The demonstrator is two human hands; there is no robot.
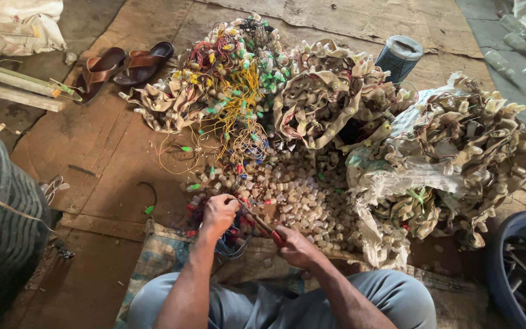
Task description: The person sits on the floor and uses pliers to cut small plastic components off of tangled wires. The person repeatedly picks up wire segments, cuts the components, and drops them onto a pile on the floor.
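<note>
My right hand (298,246) grips a slim tool with a red handle (262,224), its tip pointing up-left toward my left hand (219,214). My left hand is closed on a small piece at the tool's tip, too small to make out. Both hands hover over a heap of small beige cylindrical caps (296,195) on the floor. Red and blue thin wires (226,240) lie bunched under my left wrist. Behind the heap sits a tangle of yellow, green and red wires with small bulbs (235,91).
Bundles of beige strip with sockets (324,91) and a torn sack full of them (452,158) lie ahead and right. A blue tub (522,268) stands at right, a black tyre (7,225) at left. Brown sandals (123,66) and a thread spool (400,56) lie farther off.
</note>
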